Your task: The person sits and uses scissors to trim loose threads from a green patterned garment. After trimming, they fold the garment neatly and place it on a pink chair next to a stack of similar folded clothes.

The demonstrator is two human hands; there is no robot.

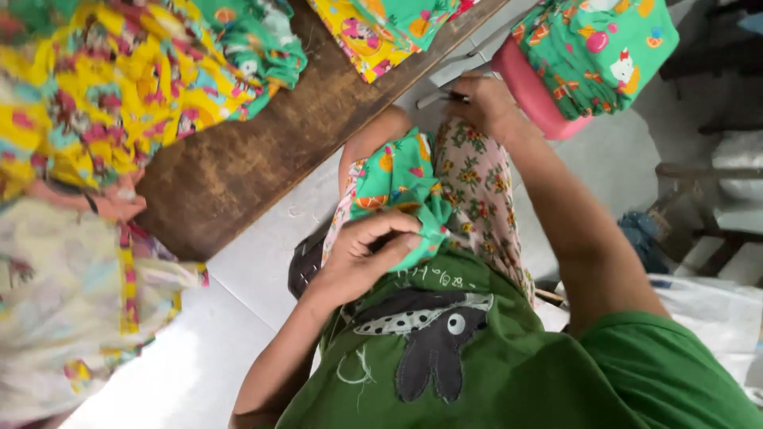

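Observation:
My left hand (367,253) is closed on a bunched piece of green printed cloth (397,184) that lies over my lap, just above my green shirt. My right hand (483,102) reaches forward past my knee and grips small scissors (439,96) near the floor, beside a pink stool (531,94). The blades of the scissors are partly hidden by my fingers. My floral trousers (478,191) show between the two hands.
A brown wooden table (262,135) runs diagonally at the left, with piles of yellow and green printed cloth (119,87) on it. More green cloth (604,48) sits on the pink stool. Pale cloth (71,302) hangs at lower left. White tiled floor (262,262) lies below.

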